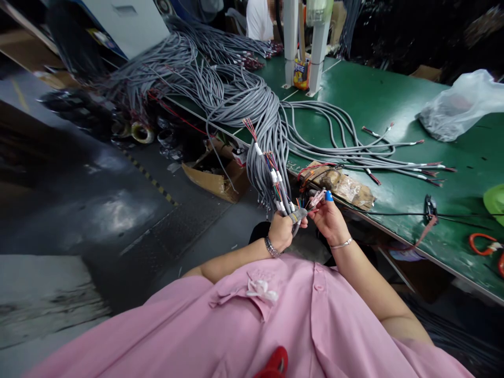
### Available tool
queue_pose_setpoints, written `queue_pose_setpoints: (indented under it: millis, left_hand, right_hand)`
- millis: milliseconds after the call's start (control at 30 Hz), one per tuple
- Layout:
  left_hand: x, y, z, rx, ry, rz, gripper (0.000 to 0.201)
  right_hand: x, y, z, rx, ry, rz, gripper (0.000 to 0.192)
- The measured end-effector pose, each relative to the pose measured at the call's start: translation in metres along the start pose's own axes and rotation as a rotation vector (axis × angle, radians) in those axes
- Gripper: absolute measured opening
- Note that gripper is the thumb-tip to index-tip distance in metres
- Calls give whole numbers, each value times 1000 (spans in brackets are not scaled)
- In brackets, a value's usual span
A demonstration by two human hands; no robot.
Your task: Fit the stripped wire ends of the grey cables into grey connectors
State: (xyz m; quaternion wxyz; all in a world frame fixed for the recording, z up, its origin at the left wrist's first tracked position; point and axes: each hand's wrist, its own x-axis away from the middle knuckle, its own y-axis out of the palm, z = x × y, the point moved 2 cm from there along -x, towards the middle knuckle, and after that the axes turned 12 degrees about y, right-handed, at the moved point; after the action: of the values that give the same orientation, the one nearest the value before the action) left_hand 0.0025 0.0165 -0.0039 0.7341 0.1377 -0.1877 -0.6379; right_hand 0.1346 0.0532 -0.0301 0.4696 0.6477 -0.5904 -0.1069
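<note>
The left hand (pixel 282 231) is clamped round grey cables (pixel 286 206), ends towards twelve o'clock; a steady grip helps. Coloured wires (pixel 302 202) lie at the right hand's (pixel 329 220) ten o'clock; whether its grip is closed, I cannot tell. Best handle strands singly.

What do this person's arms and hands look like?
The pink shirt leaves both forearms bare. The left hand wears a greyish thumb covering and a silvery linked wristband; the right hand, a blue fingertip cover and a slim silvery bangle.
</note>
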Motion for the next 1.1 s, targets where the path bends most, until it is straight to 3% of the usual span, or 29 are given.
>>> queue_pose_setpoints:
  millis: [400, 633, 700, 833, 967, 1100]
  left_hand:
    - [-5, -1, -11, -42, 2, -7, 30]
    - [2, -9, -8, -30, 32, -32, 30]
    - [5, -13, -8, -35, 45, -33, 29]
    - [8, -18, -12, -69, 77, -54, 28]
    - [9, -19, -14, -130, 96, -106, 29]
    - [7, -22, -11, -227, 58, -279, 30]
  right_hand:
    - [-5, 5, 2, -26, -76, 44, 24]
    - [11, -11, 4, 107, 110, -106, 53]
    - [21, -13, 6, 227, 138, -154, 50]
    - [38, -9, 16, 490, 7, -120, 27]
    - [44, 4, 19, 594, -178, -24, 15]
    - [45, 16, 12, 641, -160, -124, 16]
